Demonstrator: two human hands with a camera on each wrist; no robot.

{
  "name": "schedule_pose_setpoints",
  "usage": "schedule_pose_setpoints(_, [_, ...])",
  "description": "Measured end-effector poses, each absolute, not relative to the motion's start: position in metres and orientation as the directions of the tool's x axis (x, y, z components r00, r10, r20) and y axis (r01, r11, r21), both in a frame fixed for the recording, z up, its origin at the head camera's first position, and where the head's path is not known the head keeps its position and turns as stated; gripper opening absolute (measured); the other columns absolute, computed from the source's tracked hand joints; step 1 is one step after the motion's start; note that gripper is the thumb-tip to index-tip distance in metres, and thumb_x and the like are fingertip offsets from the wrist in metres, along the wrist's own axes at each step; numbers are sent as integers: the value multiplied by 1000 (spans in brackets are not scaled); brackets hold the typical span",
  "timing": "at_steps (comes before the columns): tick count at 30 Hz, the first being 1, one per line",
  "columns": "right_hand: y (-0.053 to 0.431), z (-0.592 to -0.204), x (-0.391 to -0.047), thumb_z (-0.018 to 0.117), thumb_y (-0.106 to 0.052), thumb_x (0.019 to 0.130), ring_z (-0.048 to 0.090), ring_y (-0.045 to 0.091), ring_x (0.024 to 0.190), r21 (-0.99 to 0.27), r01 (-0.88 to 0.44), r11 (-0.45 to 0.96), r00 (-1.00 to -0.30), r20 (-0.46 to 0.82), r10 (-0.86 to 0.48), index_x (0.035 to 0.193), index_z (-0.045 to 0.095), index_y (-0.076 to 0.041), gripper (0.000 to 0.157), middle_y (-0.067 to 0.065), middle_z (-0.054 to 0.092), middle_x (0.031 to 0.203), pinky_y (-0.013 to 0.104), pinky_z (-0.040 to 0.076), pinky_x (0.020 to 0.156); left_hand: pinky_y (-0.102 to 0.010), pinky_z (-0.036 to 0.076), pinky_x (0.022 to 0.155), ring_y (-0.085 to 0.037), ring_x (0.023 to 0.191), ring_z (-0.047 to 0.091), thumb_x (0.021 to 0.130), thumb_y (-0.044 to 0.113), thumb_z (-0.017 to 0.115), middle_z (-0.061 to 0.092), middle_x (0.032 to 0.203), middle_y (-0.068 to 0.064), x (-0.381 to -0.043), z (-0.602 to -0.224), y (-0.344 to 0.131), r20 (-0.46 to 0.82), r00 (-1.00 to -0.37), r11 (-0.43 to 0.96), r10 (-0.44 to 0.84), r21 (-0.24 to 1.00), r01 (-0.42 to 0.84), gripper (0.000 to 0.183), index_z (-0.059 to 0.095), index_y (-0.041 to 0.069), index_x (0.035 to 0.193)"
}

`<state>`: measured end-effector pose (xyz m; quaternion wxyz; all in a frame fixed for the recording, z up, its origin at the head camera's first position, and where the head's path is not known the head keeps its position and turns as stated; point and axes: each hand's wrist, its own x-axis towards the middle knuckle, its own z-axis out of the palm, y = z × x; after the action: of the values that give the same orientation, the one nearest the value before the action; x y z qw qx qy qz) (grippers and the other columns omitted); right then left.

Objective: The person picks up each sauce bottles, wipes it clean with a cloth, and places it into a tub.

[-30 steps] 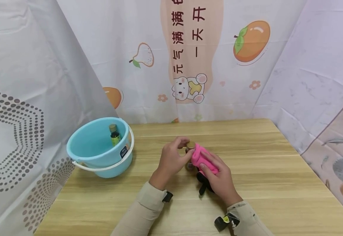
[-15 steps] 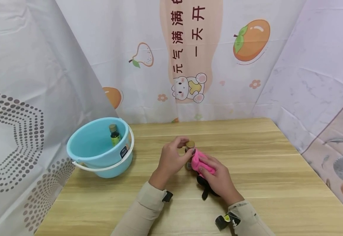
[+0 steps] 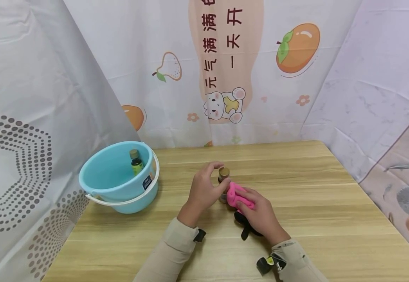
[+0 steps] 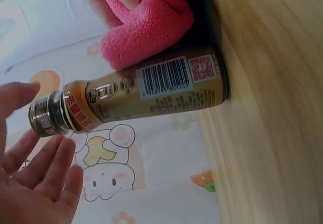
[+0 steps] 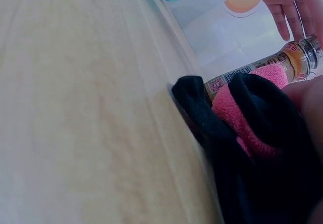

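A bottle (image 3: 223,174) with a gold-brown cap and a barcode label stands upright on the wooden table. My left hand (image 3: 204,188) is held around its cap, thumb on the near side and fingers curved loosely behind. In the left wrist view, those fingers (image 4: 50,168) are spread close to the cap; firm contact cannot be made out. My right hand (image 3: 260,211) grips a bunched pink cloth (image 3: 237,196), which lies against the bottle's side. Black fabric (image 5: 262,113) hangs with the cloth below that hand, reaching the table. The bottle's lower part is partly hidden in the head view.
A light blue bucket (image 3: 116,197) with a white handle stands at the table's left side. Inside it is another bottle (image 3: 136,162) with a dark body and yellow-green label. A printed curtain (image 3: 176,105) hangs along the table's (image 3: 313,196) back edge.
The pink cloth in my right hand has moved down along the bottle's side, showing more of its neck. My left hand stays at the cap, fingers slightly wider apart.
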<state>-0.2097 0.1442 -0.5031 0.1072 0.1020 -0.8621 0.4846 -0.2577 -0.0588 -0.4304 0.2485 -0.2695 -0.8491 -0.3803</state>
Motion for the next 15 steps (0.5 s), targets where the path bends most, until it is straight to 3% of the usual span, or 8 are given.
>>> schedule_pose_setpoints(9, [142, -503, -208, 77, -20, 95, 58, 30, 136, -816, -274, 508, -958, 278, -71, 132, 73, -26, 38, 4, 63, 144, 51, 52, 108, -35, 60, 84, -17, 101, 70, 89, 24, 84, 72, 109, -2, -259, -433, -57, 668, -712, 571, 217, 504, 647, 40, 69, 6, 121])
schedule_pose_setpoints(15, [141, -503, -207, 77, -21, 95, 58, 25, 136, -813, -324, 484, -939, 338, -61, 134, 71, -29, 40, -1, 61, 146, 45, 52, 108, -35, 62, 88, -17, 100, 74, 89, 24, 84, 75, 111, -4, -259, -432, -57, 659, -721, 564, 211, 521, 641, 40, 68, 6, 121])
